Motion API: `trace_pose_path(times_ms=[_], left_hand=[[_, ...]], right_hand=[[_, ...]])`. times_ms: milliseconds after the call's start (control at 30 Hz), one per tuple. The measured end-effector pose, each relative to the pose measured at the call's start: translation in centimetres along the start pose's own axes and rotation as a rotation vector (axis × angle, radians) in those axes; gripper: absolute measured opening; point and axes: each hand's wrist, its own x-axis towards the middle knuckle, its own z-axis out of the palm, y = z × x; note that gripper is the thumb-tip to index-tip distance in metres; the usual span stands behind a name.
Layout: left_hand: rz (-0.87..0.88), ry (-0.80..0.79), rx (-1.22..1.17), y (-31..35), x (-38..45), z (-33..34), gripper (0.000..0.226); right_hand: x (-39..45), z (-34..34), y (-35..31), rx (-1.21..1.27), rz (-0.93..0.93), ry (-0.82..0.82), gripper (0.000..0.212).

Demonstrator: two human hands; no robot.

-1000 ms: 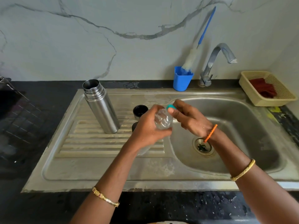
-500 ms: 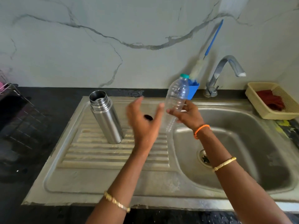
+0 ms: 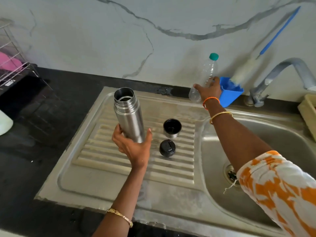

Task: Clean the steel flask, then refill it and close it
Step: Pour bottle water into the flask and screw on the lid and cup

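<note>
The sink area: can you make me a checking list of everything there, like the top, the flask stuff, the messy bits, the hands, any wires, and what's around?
Surface: steel drainboard beside the sink basin, set in a dark counter.
Job's things: steel flask upright and open on the drainboard; flask cup and black stopper lying apart to its right.
Clutter: capped clear plastic bottle; bottle brush in a blue holder.
Hands: left hand grip around the flask's base; right hand grip on the bottle at the back edge.
Cables: nothing seen.
Surroundings: marble wall, tap, wire rack, yellow basket.
</note>
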Motion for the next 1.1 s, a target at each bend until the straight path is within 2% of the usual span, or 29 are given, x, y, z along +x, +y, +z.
trace_pose_path(times_ms=[267, 633, 700, 767, 833, 900, 1000, 1100], left_hand=[[-0.011, -0.056, -0.007, -2.6, 1.1, 0.0, 0.087], [-0.047, -0.075, 0.002, -3.3, 1.6, 0.0, 0.084], [-0.053, -0.092, -0.001, -3.3, 1.7, -0.1, 0.083], [-0.060, -0.109, -0.005, -3.3, 1.9, -0.2, 0.082], [-0.063, -0.124, -0.007, -3.3, 1.9, -0.3, 0.081], [-0.064, -0.132, -0.003, -3.2, 2.0, -0.4, 0.081], [-0.048, -0.149, 0.016, -3.0, 2.0, -0.7, 0.080], [-0.036, -0.198, 0.037, -2.8, 2.3, -1.2, 0.080]], right_hand=[[2.3, 2.2, 0.4, -0.101, -0.085, 0.016, 0.065], [2.7, 3.1, 1.0, -0.059, -0.029, 0.020, 0.064], [2.5, 3.0, 1.1, -0.081, 0.002, 0.002, 0.068], [2.2, 3.1, 1.1, -0.104, 0.058, 0.002, 0.080], [1.6, 3.1, 1.0, -0.096, 0.118, 0.029, 0.096], [0.0, 3.1, 0.5, -0.110, 0.164, 0.077, 0.099], [-3.7, 2.7, -0.4, -0.045, 0.199, 0.182, 0.068], [-8.3, 1.5, -0.8, -0.064, 0.173, 0.123, 0.025]])
